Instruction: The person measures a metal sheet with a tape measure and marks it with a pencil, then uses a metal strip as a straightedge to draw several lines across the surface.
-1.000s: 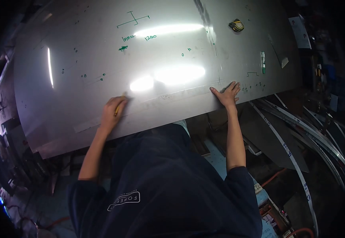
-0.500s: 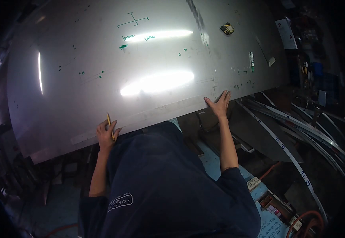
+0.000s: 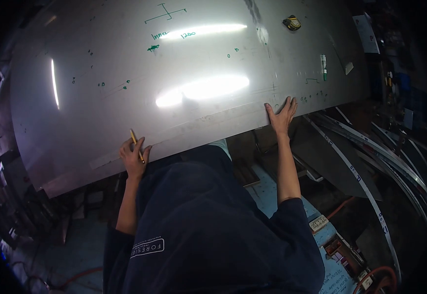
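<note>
A large grey metal sheet (image 3: 213, 142) with green and dark markings spans the space before me. At its near edge, my left hand (image 3: 134, 158) has a yellow pencil (image 3: 134, 137) between its fingers, the upper end pointing away from me. My right hand (image 3: 283, 117) lies on the same edge farther right, thumb and fingers spread, with no object in it. Beyond that hand, a green-and-white marker (image 3: 323, 67) rests on the sheet. A yellow-and-black tape measure (image 3: 292, 22) sits higher up.
Long curved metal strips (image 3: 385, 152) lie below the sheet on the right. A power socket block (image 3: 318, 224) and an orange hose (image 3: 385, 274) are at lower right. A small pale piece (image 3: 349, 67) lies near the sheet's right side.
The view has shifted slightly, so the sheet's markings and tools appear higher and mostly farther right. Both hands keep roughly their places along the edge, the pencil still in the left.
</note>
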### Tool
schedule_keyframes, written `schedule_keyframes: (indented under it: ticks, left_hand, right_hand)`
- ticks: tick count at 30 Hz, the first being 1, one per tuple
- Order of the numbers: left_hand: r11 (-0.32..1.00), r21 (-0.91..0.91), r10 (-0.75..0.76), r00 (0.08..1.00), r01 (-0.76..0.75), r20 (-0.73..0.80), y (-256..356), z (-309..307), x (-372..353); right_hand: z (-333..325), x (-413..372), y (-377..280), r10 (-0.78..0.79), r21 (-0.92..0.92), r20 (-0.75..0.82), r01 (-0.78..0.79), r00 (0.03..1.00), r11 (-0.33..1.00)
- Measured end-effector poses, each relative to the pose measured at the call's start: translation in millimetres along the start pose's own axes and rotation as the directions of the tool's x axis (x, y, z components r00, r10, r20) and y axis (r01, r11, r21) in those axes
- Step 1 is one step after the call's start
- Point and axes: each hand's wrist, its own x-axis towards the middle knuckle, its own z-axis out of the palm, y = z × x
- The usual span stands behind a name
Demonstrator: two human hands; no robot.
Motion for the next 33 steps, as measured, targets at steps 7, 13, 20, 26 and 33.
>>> schedule_keyframes:
  ticks: [7, 13, 20, 26, 33]
  left_hand:
    - [1.0, 0.023, 0.013, 0.996, -0.015, 0.083, 13.1, -9.0, 11.6]
    - [0.997, -0.051, 0.076, 0.973, -0.066, 0.218, 29.8, -13.0, 38.5]
    - [0.999, 0.01, 0.036, 0.948, -0.042, 0.315, 43.5, -16.7, 52.9]
    - [0.999, 0.008, 0.043, 0.922, -0.051, 0.386, 59.0, -16.3, 66.5]
    - [0.995, 0.072, 0.031, 0.914, -0.065, 0.405, 54.3, -11.0, 61.7]
  right_hand:
    - [5.0, -0.8, 4.6, -0.058, 0.016, -0.089, 0.059, 0.994, 0.998]
    - [7.7, -3.5, 4.5, -0.093, -0.063, -0.094, 0.087, 0.991, 0.994]
    - [-1.5, -4.8, -5.5, -0.06, -0.058, -0.066, 0.056, 0.996, 0.997]
    - [-5.3, -1.3, -4.7, -0.016, -0.038, -0.021, 0.015, 1.0, 0.999]
    - [-2.7, -0.5, -2.4, -0.016, -0.007, -0.038, 0.016, 0.999, 1.0]
